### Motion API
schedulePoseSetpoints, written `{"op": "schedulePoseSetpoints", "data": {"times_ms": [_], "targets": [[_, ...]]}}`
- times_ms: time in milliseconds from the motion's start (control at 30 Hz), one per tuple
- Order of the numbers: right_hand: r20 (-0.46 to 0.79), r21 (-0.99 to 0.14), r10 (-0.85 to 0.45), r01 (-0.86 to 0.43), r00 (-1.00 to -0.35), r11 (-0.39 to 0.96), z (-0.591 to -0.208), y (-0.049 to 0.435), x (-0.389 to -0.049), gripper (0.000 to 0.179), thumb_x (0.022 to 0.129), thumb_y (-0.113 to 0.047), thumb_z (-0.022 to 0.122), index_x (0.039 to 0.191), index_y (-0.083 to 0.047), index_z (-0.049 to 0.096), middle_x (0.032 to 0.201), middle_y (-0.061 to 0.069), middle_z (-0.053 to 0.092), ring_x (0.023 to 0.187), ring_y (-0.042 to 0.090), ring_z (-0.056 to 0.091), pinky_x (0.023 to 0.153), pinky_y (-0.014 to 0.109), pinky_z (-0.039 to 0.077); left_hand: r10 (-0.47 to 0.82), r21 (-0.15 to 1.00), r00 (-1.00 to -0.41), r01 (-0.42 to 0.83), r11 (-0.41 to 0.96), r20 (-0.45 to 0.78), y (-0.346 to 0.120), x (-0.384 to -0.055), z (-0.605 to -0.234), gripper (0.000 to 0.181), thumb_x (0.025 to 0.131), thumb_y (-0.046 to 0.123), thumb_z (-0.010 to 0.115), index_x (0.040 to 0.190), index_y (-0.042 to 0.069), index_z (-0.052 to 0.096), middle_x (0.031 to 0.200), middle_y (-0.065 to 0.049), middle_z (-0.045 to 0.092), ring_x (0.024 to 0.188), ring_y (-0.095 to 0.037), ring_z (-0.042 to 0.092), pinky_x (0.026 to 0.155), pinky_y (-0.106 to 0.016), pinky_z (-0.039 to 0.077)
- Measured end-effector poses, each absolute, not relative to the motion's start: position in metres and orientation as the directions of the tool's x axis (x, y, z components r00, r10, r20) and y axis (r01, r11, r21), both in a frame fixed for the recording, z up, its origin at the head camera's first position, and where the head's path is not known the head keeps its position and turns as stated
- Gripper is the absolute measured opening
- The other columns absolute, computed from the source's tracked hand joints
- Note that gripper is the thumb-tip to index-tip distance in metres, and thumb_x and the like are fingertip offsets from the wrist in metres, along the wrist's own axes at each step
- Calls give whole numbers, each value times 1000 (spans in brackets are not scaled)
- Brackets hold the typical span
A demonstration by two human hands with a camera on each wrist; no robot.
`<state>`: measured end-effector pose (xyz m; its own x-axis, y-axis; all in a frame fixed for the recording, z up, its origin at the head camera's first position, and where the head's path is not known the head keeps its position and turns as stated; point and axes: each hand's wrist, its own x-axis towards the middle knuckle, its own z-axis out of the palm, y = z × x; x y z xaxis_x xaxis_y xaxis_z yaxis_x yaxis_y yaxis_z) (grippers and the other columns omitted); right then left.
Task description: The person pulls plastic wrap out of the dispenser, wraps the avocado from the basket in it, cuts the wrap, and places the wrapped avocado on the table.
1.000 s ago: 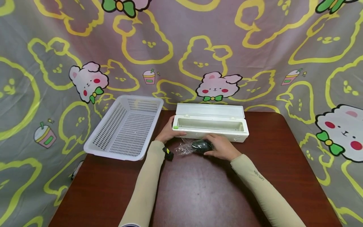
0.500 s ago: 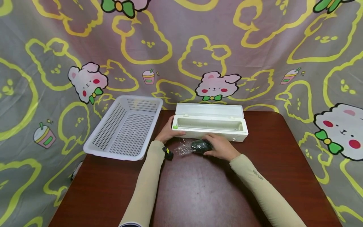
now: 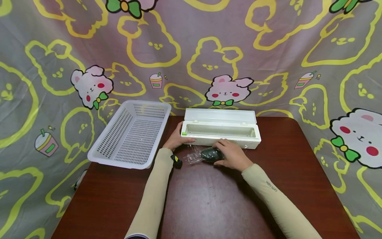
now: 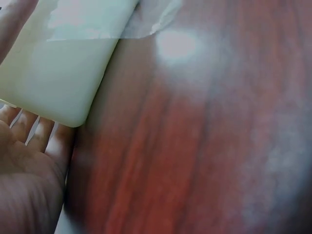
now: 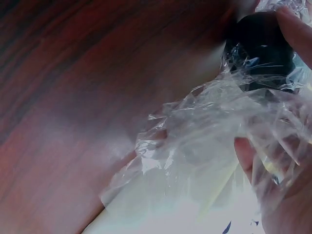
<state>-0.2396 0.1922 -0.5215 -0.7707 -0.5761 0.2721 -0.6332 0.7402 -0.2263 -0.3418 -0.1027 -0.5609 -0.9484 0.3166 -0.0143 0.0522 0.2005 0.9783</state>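
Note:
A long white cling film dispenser (image 3: 221,141) stands at the back middle of the table with its lid (image 3: 220,116) raised. At its left end my left hand (image 3: 176,138) grips it, thumb along the front and fingers round the end, as the left wrist view also shows. Just in front of the box, my right hand (image 3: 232,154) holds a dark, rounded, oblong item (image 3: 211,154) wrapped in clear film; its kind is unclear. Crumpled cling film (image 3: 195,157) sticks out to the item's left. The right wrist view shows loose film (image 5: 195,131) between the item and the white box.
A white perforated plastic basket (image 3: 131,139) sits on the left of the brown table (image 3: 203,205). Behind the table hangs a patterned cloth (image 3: 167,39). A black wrist camera (image 3: 177,162) is strapped at the left wrist.
The right hand has shifted slightly on the wrapped item, and the crumpled film at its left has changed shape a little. The left hand and dispenser stay in place.

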Motion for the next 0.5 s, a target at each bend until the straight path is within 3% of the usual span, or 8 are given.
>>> {"op": "schedulePoseSetpoints", "data": {"times_ms": [200, 500], "targets": [[288, -224, -576, -638, -765, 737, -522, 193, -238, 65, 73, -45, 94, 124, -15, 66, 120, 3, 66, 111, 26, 66, 94, 48, 55, 319, 981, -948, 49, 189, -14, -103, -342, -562, 108, 78, 4, 89, 162, 25, 25, 149, -13, 49, 118, -28, 57, 106, -41, 49], [338, -223, -596, -677, -729, 702, -523, 196, -238, 67, 75, -43, 93, 129, -14, 67, 125, 1, 66, 112, 26, 67, 95, 48, 55, 312, 980, -950, 48, 192, -15, -103, -345, -565, 108, 77, 6, 91, 161, 25, 26, 150, -15, 49, 119, -27, 56, 111, -43, 45]]}}
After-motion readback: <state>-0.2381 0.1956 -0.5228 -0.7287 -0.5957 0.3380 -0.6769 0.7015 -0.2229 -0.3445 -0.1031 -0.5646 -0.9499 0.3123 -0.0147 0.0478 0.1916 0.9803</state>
